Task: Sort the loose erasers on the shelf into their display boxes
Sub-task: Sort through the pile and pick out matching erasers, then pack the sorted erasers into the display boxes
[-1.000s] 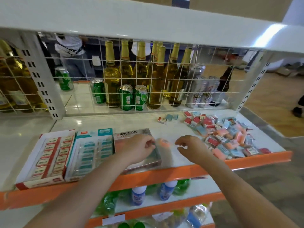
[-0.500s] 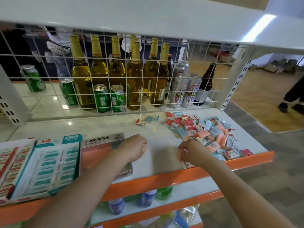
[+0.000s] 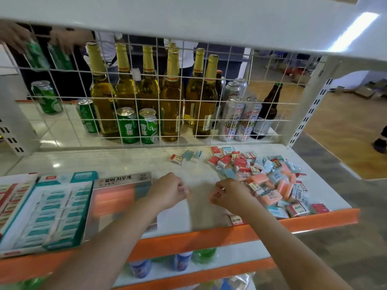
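Loose erasers (image 3: 272, 181) in pink, blue and red wrappers lie heaped on the right of the white shelf (image 3: 125, 164). Three display boxes stand at the left: a grey box with pink erasers (image 3: 117, 197), a teal box (image 3: 52, 210) and a red box (image 3: 10, 197). My left hand (image 3: 167, 191) is just right of the grey box and pinches a pink eraser (image 3: 183, 190). My right hand (image 3: 228, 195) is at the heap's left edge, fingers curled round a small pink eraser (image 3: 217, 194) that is mostly hidden. One eraser (image 3: 236, 219) lies by the front edge.
Three stray erasers (image 3: 186, 156) lie apart toward the back. A white wire grid (image 3: 188, 101) closes the back, with beer bottles (image 3: 171, 97) and green cans (image 3: 136, 126) behind it. Another person's hands (image 3: 14, 38) hold cans at upper left. An upper shelf (image 3: 188, 15) hangs overhead.
My left hand has moved off the grey box to the bare shelf on its right and now shows a pink eraser. My right hand has stayed at the heap's edge. The view has shifted right.
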The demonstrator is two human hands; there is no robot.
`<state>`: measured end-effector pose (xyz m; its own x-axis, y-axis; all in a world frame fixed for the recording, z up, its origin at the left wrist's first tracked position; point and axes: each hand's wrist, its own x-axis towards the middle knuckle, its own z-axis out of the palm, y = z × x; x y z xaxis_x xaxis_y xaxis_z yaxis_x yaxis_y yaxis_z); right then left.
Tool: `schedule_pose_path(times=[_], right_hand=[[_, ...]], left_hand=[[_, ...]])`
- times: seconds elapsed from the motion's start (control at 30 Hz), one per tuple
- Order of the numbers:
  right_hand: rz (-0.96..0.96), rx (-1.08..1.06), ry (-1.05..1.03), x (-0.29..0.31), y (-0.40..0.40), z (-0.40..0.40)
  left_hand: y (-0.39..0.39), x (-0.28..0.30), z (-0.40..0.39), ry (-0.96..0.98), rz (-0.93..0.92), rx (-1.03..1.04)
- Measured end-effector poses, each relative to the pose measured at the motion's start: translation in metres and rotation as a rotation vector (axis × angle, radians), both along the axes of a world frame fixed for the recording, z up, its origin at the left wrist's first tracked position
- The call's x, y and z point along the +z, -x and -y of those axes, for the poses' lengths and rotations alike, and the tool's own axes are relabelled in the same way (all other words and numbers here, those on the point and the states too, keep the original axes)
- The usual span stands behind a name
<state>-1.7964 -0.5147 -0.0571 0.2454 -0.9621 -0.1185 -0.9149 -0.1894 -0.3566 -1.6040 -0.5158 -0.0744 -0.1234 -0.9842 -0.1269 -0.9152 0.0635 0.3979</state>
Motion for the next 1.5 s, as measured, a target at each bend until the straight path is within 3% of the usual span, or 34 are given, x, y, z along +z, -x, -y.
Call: schedule_pose_path(times=[0.3, 0.6, 0.83, 1.1, 1.5], right_hand=[[0.156, -0.059, -0.153, 0.000, 0.010, 0.008], [0.369, -0.167, 0.000, -0.002, 0.013, 0.008], [0.163, 0.020, 0.009, -0.007, 0.012, -0.003], [0.121, -0.023, 0.049, -0.007, 0.011, 0.003], [0.168, 0.056, -0.003, -0.012, -0.013, 0.008]], left_hand=[[0.003, 0.001, 0.000, 0.031, -0.086, 0.051], [0.003, -0.004, -0.005, 0.162, -0.092, -0.037], [-0.003, -0.003, -0.008, 0.110, -0.088, -0.087], [-0.016, -0.001, -0.002, 0.000, 0.020, -0.134], [-0.014, 0.004, -0.004, 0.029, -0.059, -0.131]])
